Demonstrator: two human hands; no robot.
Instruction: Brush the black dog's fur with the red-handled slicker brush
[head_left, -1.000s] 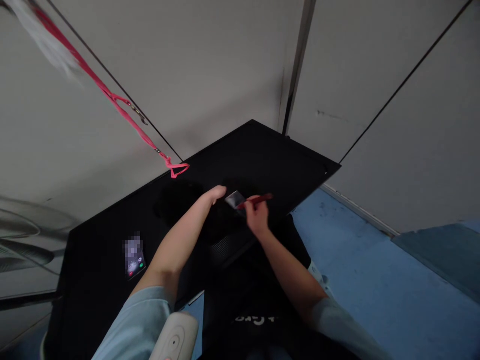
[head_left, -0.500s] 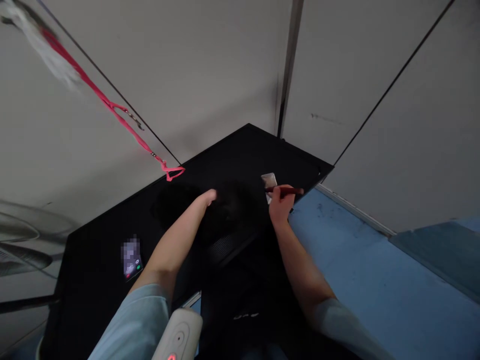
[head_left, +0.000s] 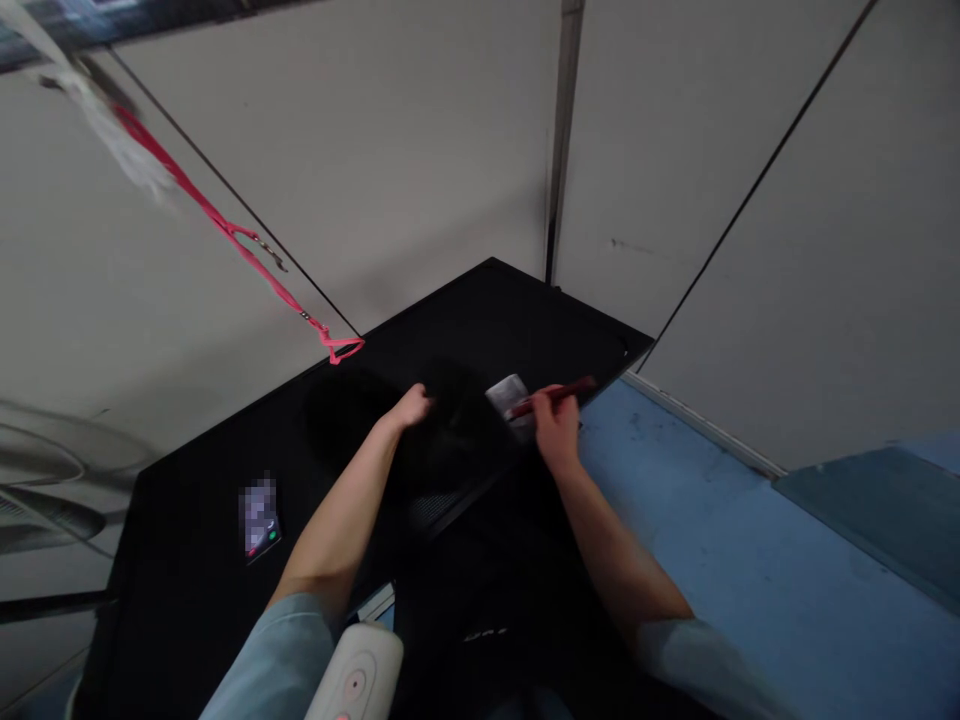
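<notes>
My left hand (head_left: 411,407) is closed on a soft, black, hair-like mass (head_left: 450,425), its fingertips partly lost in it. More of the dark mass spreads to the left of my wrist, its outline hard to make out against the black table. My right hand (head_left: 557,430) grips a slim, dark red stick-like tool (head_left: 566,390), tilted with its left end low. That end lies over a small pale, shiny packet or card (head_left: 506,390) near the table's right edge; whether they touch I cannot tell.
A lit phone (head_left: 260,515) lies left on the black table (head_left: 487,290). Pink cord (head_left: 259,260) hangs at the wall. A white device with a button (head_left: 356,675) is in front of me, beside a partly hidden pale-edged object (head_left: 377,602). Blue floor (head_left: 675,520) lies right.
The red tool has tilted, its left end now lower. The pale packet has shifted left and turned. My left hand stays at the black mass; the view has tipped slightly.
</notes>
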